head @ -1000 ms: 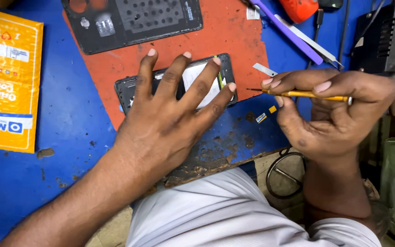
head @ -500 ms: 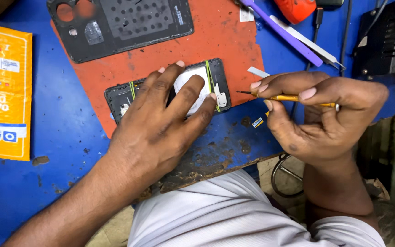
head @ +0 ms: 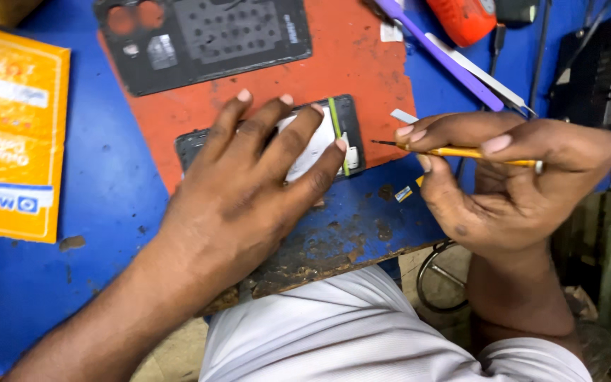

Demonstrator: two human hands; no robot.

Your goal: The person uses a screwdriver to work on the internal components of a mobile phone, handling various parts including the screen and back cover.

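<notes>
My left hand [head: 249, 191] lies flat with fingers spread on an opened phone body [head: 346, 138] that rests on a worn red mat [head: 362, 71]. A green strip runs across the phone's right end. My right hand [head: 510, 180] grips a thin yellow screwdriver [head: 461, 151], its dark tip pointing left, just right of the phone's right edge. The phone's black back cover [head: 203, 39], with holes and camera cutouts, lies further up on the mat.
An orange paper packet [head: 12, 134] lies at the left on the blue table [head: 107, 184]. A purple pry tool [head: 440, 53], metal tweezers [head: 486, 74], a red tool [head: 464, 18] and black equipment [head: 602, 64] sit at the top right. The table's chipped front edge is near my lap.
My left hand has slid along the phone body, uncovering its right end with the green strip. My right hand keeps the screwdriver tip close to that end.
</notes>
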